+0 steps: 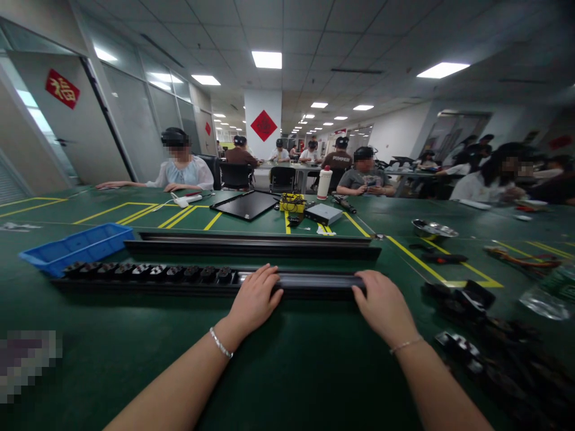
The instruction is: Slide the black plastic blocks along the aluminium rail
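Note:
A long black rail (318, 282), a channel with a shiny inner strip, lies across the table before me. A row of several black socket modules (175, 273) sits in its left part. My left hand (256, 296) grips the rail just right of the last module, fingers over the far edge and thumb on the near side. Around the rail's right end curls my right hand (386, 302), its thumb on the near edge. Parallel behind it lies a second black rail (256, 246), touched by neither hand.
A blue tray (81, 246) stands at left. Several dark modules (498, 341) are heaped at right, near a plastic bottle (552, 293) and a metal bowl (433, 229). Farther back are a black panel (246, 205), a grey box (323, 214) and seated people.

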### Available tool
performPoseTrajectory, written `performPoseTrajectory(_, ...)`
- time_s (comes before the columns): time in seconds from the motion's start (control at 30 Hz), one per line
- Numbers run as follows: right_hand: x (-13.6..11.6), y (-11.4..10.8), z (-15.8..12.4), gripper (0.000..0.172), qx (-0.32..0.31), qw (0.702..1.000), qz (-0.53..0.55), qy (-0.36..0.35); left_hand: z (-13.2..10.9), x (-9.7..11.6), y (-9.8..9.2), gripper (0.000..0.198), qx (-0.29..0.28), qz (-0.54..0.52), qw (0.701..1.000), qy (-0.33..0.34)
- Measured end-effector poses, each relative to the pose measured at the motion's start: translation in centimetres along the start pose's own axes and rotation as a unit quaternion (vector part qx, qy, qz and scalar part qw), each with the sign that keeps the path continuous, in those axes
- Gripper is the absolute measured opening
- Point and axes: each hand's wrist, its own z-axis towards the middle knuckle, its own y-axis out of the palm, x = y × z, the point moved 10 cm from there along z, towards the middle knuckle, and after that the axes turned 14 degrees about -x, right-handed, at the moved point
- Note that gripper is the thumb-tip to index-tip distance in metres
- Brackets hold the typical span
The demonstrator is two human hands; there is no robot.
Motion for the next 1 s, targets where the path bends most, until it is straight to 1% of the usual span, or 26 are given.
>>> performPoseTrajectory(0.03,-1.9,-0.1,-0.1,0.038,0.040,0.999,0.003,-0.024,-0.2,-0.7,-0.9,0.028,0.030,0.006,0.999,-0.019)
performPoseTrajectory(0.07,-3.4,0.2,-0.1,0.042,0.067,0.997,0.004,-0.037,-0.7,-1.7,-2.0,0.029,0.072,0.016,0.996,-0.056)
performPoseTrajectory(0.1,-4.6,0.8,0.0,0.045,0.080,0.995,0.007,-0.051,-1.2,-2.9,-3.0,0.031,0.116,0.025,0.988,-0.100)
performPoseTrajectory(0.13,-5.3,1.5,0.1,0.047,0.085,0.995,0.012,-0.059,-1.8,-4.1,-3.7,0.033,0.145,0.034,0.979,-0.138)
performPoseTrajectory(0.2,-5.8,3.0,0.5,0.049,0.073,0.995,0.023,-0.058,-2.4,-6.0,-3.9,0.034,0.157,0.043,0.968,-0.190)
performPoseTrajectory(0.27,-5.6,4.4,1.0,0.048,0.038,0.997,0.033,-0.059,-2.4,-7.3,-3.3,0.030,0.133,0.044,0.967,-0.212)
performPoseTrajectory(0.3,-5.6,4.9,1.2,0.049,0.020,0.997,0.037,-0.066,-2.2,-7.6,-2.9,0.028,0.119,0.046,0.969,-0.212)
performPoseTrajectory(0.4,-5.2,5.3,1.3,0.049,-0.006,0.996,0.044,-0.076,-2.0,-7.7,-2.5,0.026,0.112,0.051,0.970,-0.212)
performPoseTrajectory(0.6,-5.3,5.1,1.3,0.048,-0.009,0.996,0.046,-0.075,-1.8,-7.3,-2.6,0.028,0.123,0.062,0.970,-0.201)
performPoseTrajectory(0.8,-4.9,5.1,1.5,0.047,-0.012,0.995,0.062,-0.082,-1.7,-7.3,-2.3,0.029,0.112,0.075,0.968,-0.214)
performPoseTrajectory(0.9,-4.0,4.7,1.6,0.044,0.001,0.995,0.069,-0.073,-1.7,-7.1,-2.4,0.029,0.113,0.082,0.967,-0.212)
performPoseTrajectory(1.0,-2.7,4.4,1.7,0.042,0.018,0.996,0.075,-0.040,-1.7,-7.1,-2.4,0.029,0.114,0.077,0.968,-0.212)
